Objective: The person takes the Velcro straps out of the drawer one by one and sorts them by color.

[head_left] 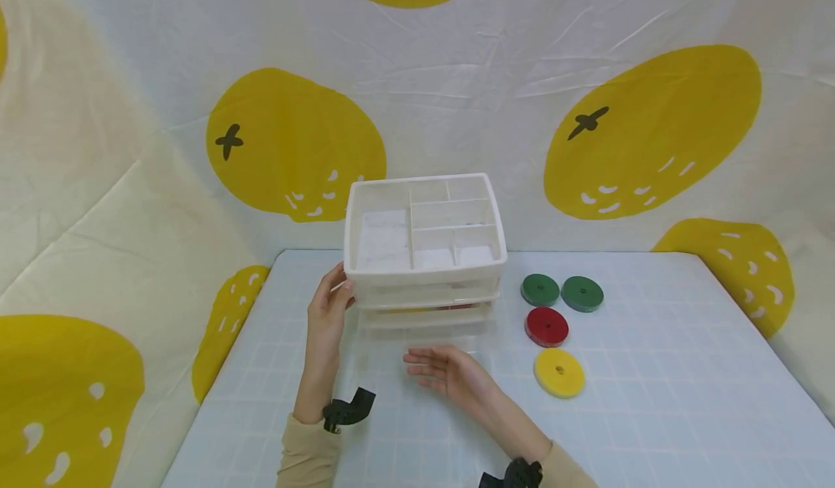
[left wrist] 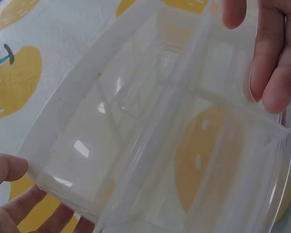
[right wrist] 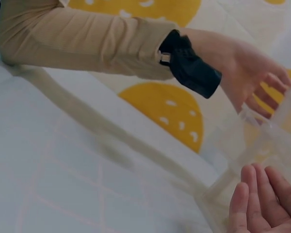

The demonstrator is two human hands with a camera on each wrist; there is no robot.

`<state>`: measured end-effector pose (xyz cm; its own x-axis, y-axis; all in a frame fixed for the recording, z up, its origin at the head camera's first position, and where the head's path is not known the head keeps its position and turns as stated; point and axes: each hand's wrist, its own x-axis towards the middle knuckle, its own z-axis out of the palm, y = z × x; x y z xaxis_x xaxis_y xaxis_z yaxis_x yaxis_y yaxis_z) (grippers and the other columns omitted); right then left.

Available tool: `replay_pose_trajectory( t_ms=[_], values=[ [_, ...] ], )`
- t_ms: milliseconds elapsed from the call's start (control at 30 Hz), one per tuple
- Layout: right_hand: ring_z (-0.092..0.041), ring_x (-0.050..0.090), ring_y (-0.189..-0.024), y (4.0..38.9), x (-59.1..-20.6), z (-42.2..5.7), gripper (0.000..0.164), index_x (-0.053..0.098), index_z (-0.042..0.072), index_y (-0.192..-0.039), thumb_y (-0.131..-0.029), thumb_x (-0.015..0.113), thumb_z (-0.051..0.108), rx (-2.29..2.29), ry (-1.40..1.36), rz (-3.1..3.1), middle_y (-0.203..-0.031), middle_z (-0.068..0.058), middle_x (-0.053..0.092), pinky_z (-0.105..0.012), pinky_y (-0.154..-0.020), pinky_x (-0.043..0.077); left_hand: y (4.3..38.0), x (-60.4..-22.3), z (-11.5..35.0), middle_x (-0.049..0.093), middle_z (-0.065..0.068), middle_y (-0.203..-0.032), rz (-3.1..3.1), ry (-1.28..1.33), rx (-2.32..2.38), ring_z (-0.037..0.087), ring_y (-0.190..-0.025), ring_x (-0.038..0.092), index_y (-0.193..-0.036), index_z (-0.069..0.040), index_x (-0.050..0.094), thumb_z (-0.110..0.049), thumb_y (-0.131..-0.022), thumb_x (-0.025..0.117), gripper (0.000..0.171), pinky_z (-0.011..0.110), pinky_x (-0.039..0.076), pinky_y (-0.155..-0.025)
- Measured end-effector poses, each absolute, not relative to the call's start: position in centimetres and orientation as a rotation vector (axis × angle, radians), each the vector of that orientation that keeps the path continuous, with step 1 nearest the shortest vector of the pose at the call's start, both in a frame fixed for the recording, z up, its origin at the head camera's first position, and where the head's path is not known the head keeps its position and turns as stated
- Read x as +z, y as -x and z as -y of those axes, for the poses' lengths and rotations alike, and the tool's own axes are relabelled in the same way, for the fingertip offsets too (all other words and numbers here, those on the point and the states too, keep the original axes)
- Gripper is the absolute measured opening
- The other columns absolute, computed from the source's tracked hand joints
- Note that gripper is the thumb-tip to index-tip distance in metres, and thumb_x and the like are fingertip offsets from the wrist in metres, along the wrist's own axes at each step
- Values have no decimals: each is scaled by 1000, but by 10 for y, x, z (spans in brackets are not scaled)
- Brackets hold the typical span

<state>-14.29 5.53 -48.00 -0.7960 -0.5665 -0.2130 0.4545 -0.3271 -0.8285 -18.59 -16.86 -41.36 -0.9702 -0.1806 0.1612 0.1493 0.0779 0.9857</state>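
Observation:
A white plastic drawer organizer [head_left: 424,274] with a divided top tray stands at the back of the table. My left hand [head_left: 331,305] grips it at its left front corner. In the left wrist view the thumb [left wrist: 10,167] lies on one side of the edge and the fingers curl round the other. My right hand [head_left: 450,375] is held in front of the organizer, palm turned to the left, with nothing in it. Its fingers [right wrist: 264,199] are extended and close together in the right wrist view.
To the right of the organizer lie two green discs [head_left: 540,290], a red disc [head_left: 546,327] and a yellow disc [head_left: 559,373], each with a small centre hole. A cloth printed with yellow fruit [head_left: 296,140] hangs behind the table [head_left: 652,401]. Black straps [head_left: 349,408] circle both wrists.

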Motion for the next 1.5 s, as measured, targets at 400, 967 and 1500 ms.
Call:
replay_pose_trajectory(
  t_ms=[400,967,1500],
  values=[
    [-23,59,-122,156,-478,-55,48,41,-8,-139,-105,31,23,-2168,107,-1264,-130,-10,62,-37,-107,43,186,-413,170,54,0,-129,2127,-42,-1982,6,-107,56,-138,-20,51,-30,-98,55,42,25,48,-94],
    [-18,62,-116,168,-475,-52,50,39,-7,-141,-105,31,27,-2186,30,-1269,-141,-17,52,-38,-110,40,186,-411,168,54,-2,-128,2116,-64,-2011,6,-107,55,-138,-19,52,-24,-98,55,40,24,48,-92],
    [-21,58,-121,176,-472,-47,52,36,-6,-143,-105,31,29,-2185,-20,-1341,-135,-12,58,-41,-113,36,187,-413,169,54,-3,-125,2097,-65,-2030,8,-107,55,-137,-18,52,-23,-98,55,39,22,47,-90]
  ],
)
